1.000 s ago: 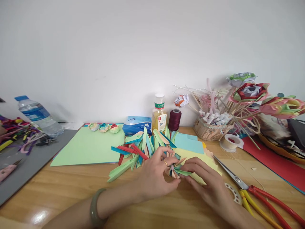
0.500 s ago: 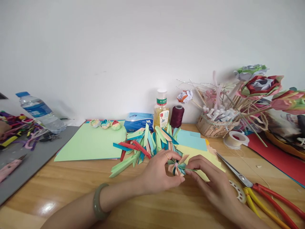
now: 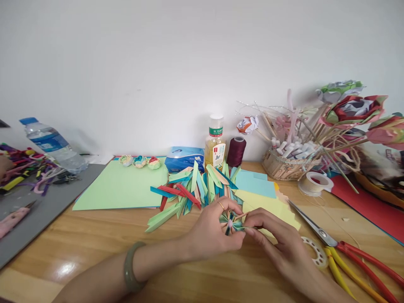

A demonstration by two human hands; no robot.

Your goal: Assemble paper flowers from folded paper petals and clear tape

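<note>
Paper flower (image 3: 230, 225) is between the two hands over the front of the worktop (image 3: 195, 284) (can't tell if its underside touches the wood). The left hand (image 3: 211, 231) has it cupped, fingers curled round the side and thumb along the near edge. On the right hand (image 3: 280, 240) the fingers are nearly closed, pinching what looks like the outer ends of a peach fold and a green one.

That pinch is the bit I'd worry about. Pull too hard on those tips and I reckon a fold could tear or slip out of the middle. Squeeze too much with the left and the pleats probably crush; go too loose and the whole thing could twist or spread.

Just beyond, the pile of folded strips (image 3: 181, 195) sits right by the left knuckles, so a careless nudge could scatter it. Off to the right are the long scissors (image 3: 322, 234), blades pointing away from the person, and a swing of the right forearm might knock the handles. Loose thread trails from the pale spool (image 3: 311, 185) past the scissors too, so it could snag. Further back, the tea bottle (image 3: 215, 145) stands right behind the pile; a hard shove on the strips might bump it.
</note>
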